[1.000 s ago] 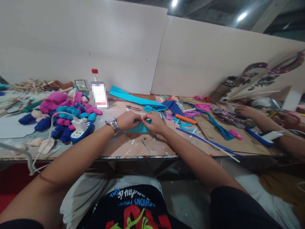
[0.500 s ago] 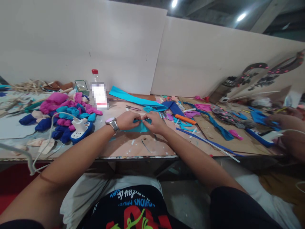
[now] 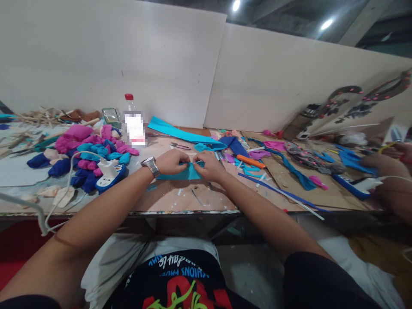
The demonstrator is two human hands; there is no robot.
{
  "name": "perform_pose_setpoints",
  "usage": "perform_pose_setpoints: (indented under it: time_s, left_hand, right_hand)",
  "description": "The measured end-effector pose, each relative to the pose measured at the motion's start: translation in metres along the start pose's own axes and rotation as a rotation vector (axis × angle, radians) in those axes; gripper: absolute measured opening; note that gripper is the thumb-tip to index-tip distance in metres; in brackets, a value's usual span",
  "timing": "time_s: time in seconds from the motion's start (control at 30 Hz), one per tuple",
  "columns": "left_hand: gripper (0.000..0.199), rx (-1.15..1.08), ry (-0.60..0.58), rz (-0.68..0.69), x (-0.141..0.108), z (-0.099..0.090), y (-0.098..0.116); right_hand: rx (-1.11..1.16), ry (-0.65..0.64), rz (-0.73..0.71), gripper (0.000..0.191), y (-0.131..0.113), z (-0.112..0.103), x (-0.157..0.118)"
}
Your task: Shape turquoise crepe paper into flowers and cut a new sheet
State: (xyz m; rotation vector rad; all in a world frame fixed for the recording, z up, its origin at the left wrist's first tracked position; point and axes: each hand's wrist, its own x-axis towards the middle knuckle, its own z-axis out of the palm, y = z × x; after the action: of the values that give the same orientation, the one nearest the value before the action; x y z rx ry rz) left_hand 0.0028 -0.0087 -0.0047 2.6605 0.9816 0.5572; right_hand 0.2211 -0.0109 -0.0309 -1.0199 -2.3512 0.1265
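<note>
A person's left hand and right hand were close together over the middle of a table, thumbs and fingers pinching one turquoise cloth strip between them. The strip looked only partly worked: a darker fold showed between the hands, while its lower part was smooth; the fingers hid the finer detail. To the left sat a pile of bunched cloth, seemingly already shaped. Beyond the hands, a longer turquoise band lay mostly flat, apparently not yet bunched, near small snips.
</note>
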Motion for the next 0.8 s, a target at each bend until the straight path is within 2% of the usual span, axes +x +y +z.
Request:
perform_pose_setpoints:
  time_s: [0.2, 0.47, 0.8]
  left_hand:
    - [0.026, -0.048, -0.045, -0.044, 0.0, -0.002, -0.002]
    - [0.026, -0.083, -0.07, -0.033, 0.001, 0.0, -0.003]
    - [0.025, -0.056, -0.059, -0.081, 0.003, -0.001, -0.015]
  right_hand:
    - [0.003, -0.011, 0.002, 0.006, -0.001, 0.0, -0.001]
    - [-0.003, -0.036, -0.017, 0.008, -0.004, 0.0, 0.0]
    - [-0.074, 0.123, 0.115, 0.005, 0.005, -0.002, 0.0]
